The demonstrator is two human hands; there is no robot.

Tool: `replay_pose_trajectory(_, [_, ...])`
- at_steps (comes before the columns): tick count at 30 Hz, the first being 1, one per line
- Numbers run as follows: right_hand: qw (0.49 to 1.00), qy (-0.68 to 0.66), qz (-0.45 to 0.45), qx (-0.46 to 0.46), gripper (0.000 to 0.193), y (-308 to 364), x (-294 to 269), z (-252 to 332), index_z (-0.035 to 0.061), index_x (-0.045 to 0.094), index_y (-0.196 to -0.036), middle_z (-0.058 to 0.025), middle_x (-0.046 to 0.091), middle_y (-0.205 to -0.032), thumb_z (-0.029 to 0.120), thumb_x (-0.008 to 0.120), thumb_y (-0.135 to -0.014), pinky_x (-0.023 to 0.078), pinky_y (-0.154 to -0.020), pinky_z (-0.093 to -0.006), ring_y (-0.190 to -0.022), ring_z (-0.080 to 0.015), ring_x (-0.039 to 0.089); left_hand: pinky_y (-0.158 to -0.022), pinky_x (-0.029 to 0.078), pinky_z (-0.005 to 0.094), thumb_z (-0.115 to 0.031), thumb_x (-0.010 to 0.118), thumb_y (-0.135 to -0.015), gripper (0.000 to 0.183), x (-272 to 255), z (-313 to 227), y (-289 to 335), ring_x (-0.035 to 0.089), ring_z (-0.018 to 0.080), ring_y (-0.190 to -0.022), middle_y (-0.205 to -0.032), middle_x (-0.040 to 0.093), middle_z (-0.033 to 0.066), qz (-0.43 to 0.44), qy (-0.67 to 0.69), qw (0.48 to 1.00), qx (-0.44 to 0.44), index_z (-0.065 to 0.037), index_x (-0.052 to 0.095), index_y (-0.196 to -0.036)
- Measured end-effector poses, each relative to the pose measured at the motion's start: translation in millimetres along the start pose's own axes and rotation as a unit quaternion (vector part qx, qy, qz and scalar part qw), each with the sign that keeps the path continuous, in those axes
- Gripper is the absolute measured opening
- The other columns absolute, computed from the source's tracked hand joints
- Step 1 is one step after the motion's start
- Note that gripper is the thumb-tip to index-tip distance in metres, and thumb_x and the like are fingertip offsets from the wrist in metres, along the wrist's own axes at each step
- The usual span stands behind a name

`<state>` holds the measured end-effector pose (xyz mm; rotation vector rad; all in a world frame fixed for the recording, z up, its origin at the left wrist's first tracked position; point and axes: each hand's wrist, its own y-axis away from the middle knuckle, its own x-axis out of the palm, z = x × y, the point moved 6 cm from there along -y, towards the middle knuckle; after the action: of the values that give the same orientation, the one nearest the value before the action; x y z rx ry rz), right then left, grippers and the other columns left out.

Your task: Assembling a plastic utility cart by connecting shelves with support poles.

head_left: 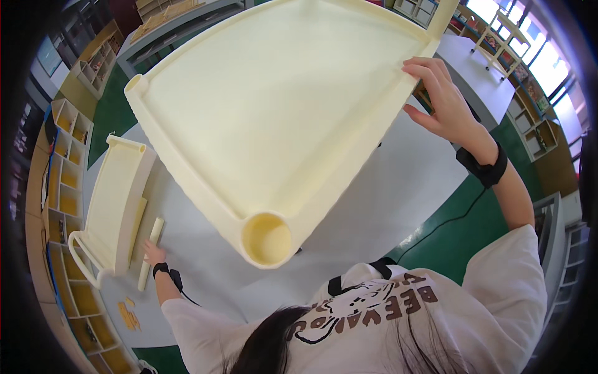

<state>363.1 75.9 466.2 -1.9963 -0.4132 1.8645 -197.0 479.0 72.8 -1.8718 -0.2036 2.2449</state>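
A large cream plastic tray shelf (pixel 280 93) with raised rims fills the middle of the head view. Its near corner has a round open socket (pixel 266 240), and a cream post (pixel 441 19) rises at its far right corner. My right hand (pixel 443 103) grips the tray's right rim, fingers over the edge and thumb below. Low on the left, my left hand (pixel 154 253) is closed around a slim cream tube (pixel 144 274) at the table. Left of the tube is a second cream tray (pixel 115 196) with a curved handle (pixel 81 258).
Beneath everything is a pale grey table (pixel 380 187). Small yellowish pieces (pixel 129 316) lie near its left edge. Cubby shelves (pixel 68 181) line the left side. On another table at the right stands a small wheeled cream cart (pixel 503 43). A black cable (pixel 445 221) hangs from my right wrist.
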Motion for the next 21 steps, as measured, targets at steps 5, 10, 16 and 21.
replay_pose_trajectory(5, [1.000, 0.009, 0.000, -0.006, 0.059, -1.5, 5.2, 7.0, 0.0048, 0.036, -0.111, -0.0119, 0.039, -0.108, 0.011, 0.065, -0.060, 0.039, -0.080, -0.0337, -0.099, -0.0299, 0.038, -0.081, 0.036, 0.0478, -0.008, 0.055, -0.062, 0.032, 14.7, 8.9, -1.2, 0.048, 0.0293, -0.093, -0.099, 0.046, 0.0158, 0.153, 0.081, 0.985, -0.017, -0.004, 0.048, -0.093])
replay_pose_trajectory(10, [0.999, 0.029, -0.021, -0.022, 0.062, 0.9, 6.1, 10.2, 0.0044, 0.034, -0.112, -0.0142, 0.038, -0.109, 0.012, 0.066, -0.059, 0.036, -0.086, -0.0344, -0.102, -0.0312, 0.037, -0.074, 0.036, 0.0442, -0.007, 0.056, -0.060, 0.024, -22.5, -35.8, 48.6, 0.051, 0.0303, -0.080, -0.084, 0.050, 0.0106, 0.066, 0.032, 0.993, 0.098, -0.004, 0.050, -0.083])
replay_pose_trajectory(16, [0.999, -0.016, -0.039, -0.010, 0.067, 14.5, 11.5, 15.5, 0.0058, 0.031, -0.114, -0.0151, 0.036, -0.112, 0.011, 0.068, -0.058, 0.032, -0.090, -0.0370, -0.110, -0.0329, 0.032, -0.074, 0.034, 0.0414, -0.002, 0.053, -0.057, 0.023, -94.1, -81.9, 130.1, 0.047, 0.0307, -0.082, -0.081, 0.049, 0.0115, -0.020, 0.144, 0.969, 0.201, -0.004, 0.047, -0.079])
replay_pose_trajectory(21, [0.999, -0.012, -0.040, -0.011, 0.071, 21.4, 16.3, 11.8, 0.0067, 0.028, -0.117, -0.0146, 0.033, -0.115, 0.015, 0.068, -0.059, 0.031, -0.090, -0.0383, -0.112, -0.0320, 0.030, -0.061, 0.037, 0.0395, 0.005, 0.050, -0.057, 0.019, -214.6, -94.9, 166.0, 0.046, 0.0349, -0.070, -0.073, 0.047, 0.0170, -0.148, 0.355, 0.912, 0.143, 0.000, 0.044, -0.074])
